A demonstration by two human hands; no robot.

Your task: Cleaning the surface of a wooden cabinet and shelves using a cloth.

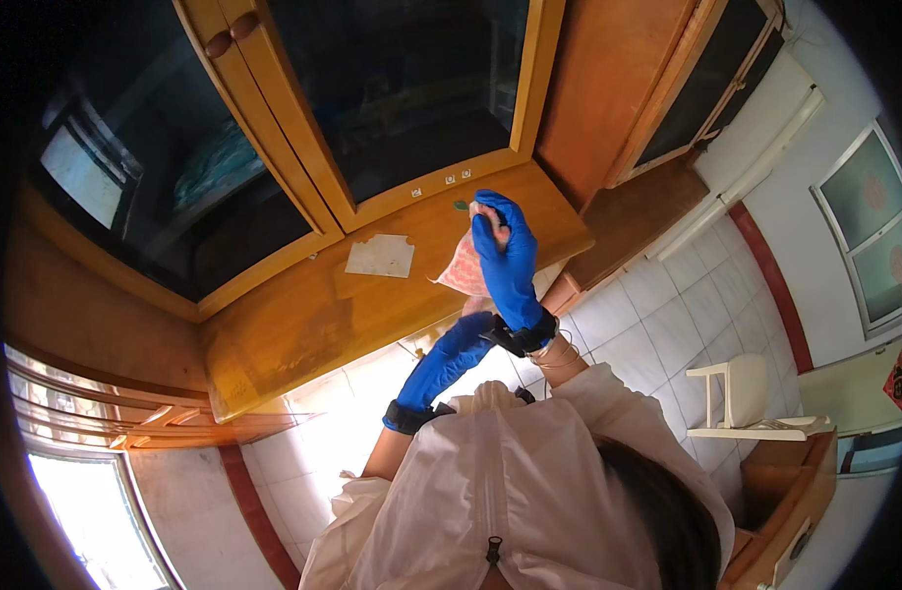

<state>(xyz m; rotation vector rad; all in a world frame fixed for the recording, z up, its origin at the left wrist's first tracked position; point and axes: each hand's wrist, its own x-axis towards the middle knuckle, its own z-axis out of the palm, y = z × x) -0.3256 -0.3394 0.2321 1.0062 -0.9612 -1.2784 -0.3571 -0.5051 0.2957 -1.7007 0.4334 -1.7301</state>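
Observation:
My right hand (507, 258), in a blue rubber glove, grips a pink and white patterned cloth (465, 267) by its upper part, above the front part of a wooden ledge (303, 317). The cloth hangs down to a corner at its left. My left hand (462, 346), gloved in blue too, is lower and slightly blurred, near the ledge's front edge. Something pinkish shows at its fingertips, perhaps part of the cloth; whether the fingers hold it I cannot tell. A torn piece of pale paper (381, 256) lies on the ledge, with a small green piece (460, 206) farther right.
Glass cabinet doors (414, 96) in wooden frames rise behind the ledge, with round knobs (231, 35). Small stickers (458, 176) mark the lower frame. To the right stand another wooden cabinet (613, 81) and a white plastic chair (746, 391) on a tiled floor (664, 310).

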